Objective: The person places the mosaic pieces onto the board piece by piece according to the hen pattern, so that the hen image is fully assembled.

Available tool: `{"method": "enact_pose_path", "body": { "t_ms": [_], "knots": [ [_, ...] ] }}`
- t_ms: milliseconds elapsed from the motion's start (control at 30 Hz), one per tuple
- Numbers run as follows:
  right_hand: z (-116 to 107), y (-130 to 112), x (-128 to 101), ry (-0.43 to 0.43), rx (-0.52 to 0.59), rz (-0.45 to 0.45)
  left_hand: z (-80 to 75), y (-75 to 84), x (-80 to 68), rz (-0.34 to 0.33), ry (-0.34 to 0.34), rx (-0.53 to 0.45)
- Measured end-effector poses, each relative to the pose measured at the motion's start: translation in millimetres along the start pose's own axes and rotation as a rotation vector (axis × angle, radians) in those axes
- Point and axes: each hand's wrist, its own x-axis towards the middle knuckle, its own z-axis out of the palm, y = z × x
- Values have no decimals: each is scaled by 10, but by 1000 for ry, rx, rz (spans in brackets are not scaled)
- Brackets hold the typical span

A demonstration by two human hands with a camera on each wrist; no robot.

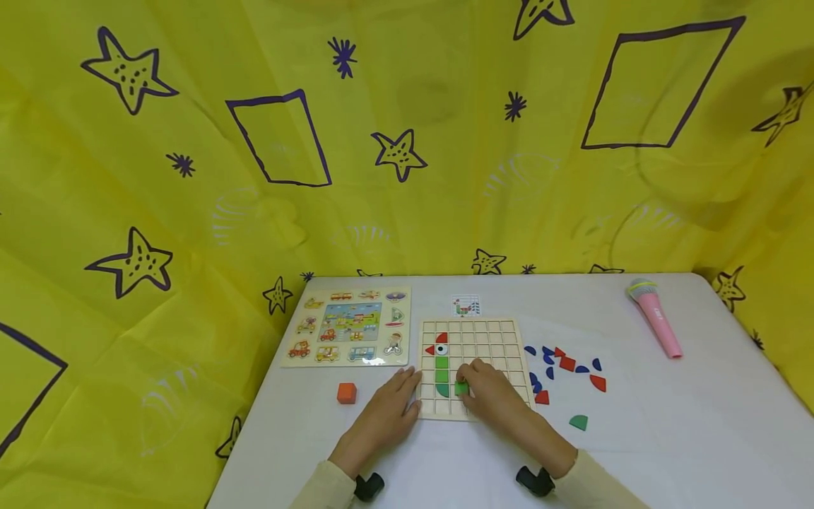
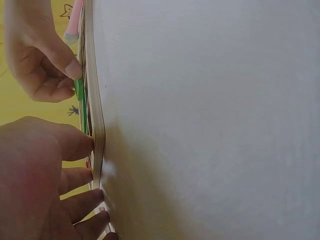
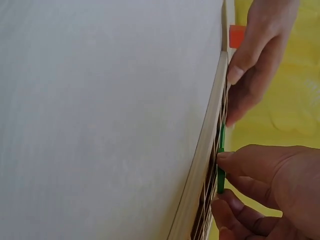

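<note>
A wooden grid board [image 1: 486, 338] lies on the white table. In its left columns a column of tiles runs downward: a red quarter piece [image 1: 441, 338], a red triangle [image 1: 430, 350] beside a white eye tile [image 1: 441, 350], two green squares [image 1: 441, 369], and a green quarter piece [image 1: 441, 389]. My right hand [image 1: 492, 396] pinches a green square tile [image 1: 461, 389] between thumb and fingers, over the cell right of that quarter piece. My left hand [image 1: 389, 408] rests its extended fingertips along the board's left edge, as the left wrist view also shows.
Right of the board lie scattered blue half-round pieces [image 1: 597, 364], red pieces [image 1: 567, 363] and a green quarter piece [image 1: 578, 422]. A pattern card [image 1: 467, 305] sits behind it, a picture puzzle [image 1: 292, 357] and orange cube [image 1: 346, 393] to the left, a pink microphone [image 1: 661, 325] far right.
</note>
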Motion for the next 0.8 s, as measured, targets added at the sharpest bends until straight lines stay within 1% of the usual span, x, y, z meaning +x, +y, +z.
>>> {"method": "enact_pose_path", "body": {
  "t_ms": [200,567,700,800],
  "knots": [
    [53,-34,13,8,-19,-49,8,-10,5,6,1,-4],
    [34,-14,5,1,-43,-139,3,-18,1,3,6,-1],
    [12,15,-10,-4,-35,-142,0,-15,2,4,3,-1],
    [-35,50,-41,-25,-28,-109,-2,-11,1,2,2,0]
  ]
}}
